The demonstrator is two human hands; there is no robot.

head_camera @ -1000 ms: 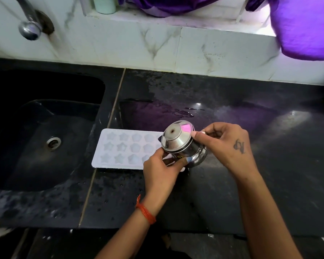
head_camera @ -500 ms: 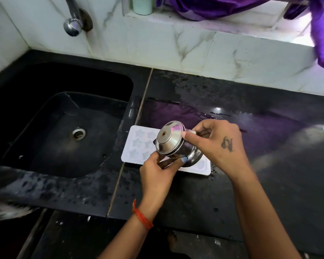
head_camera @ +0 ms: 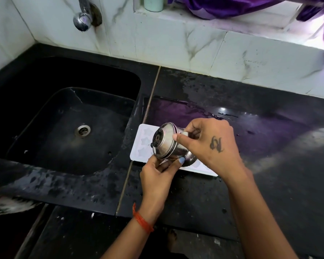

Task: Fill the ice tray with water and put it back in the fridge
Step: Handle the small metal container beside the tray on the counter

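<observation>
A white ice tray [head_camera: 143, 142] with star-shaped moulds lies flat on the wet black counter, just right of the sink. Above it a small steel cup [head_camera: 166, 143] is tipped on its side, its base turned towards the sink and its mouth pointing down to the right over the tray. My left hand [head_camera: 156, 176] holds the cup from below with thumb and fingers. My right hand [head_camera: 208, 146] grips it from the upper right, thumb on its side. The two hands and the cup hide most of the tray's right part.
A black sink [head_camera: 64, 124] with a metal drain [head_camera: 83, 130] lies to the left, a steel tap [head_camera: 82, 20] on the marble wall above it. The black counter [head_camera: 269, 146] stretches right, wet near the wall. Purple cloth [head_camera: 223, 6] hangs over the window ledge beside a pale green container [head_camera: 153, 3].
The view has swung left, so the sink and tap show more fully. Both hands keep the same hold on the tipped cup over the tray.
</observation>
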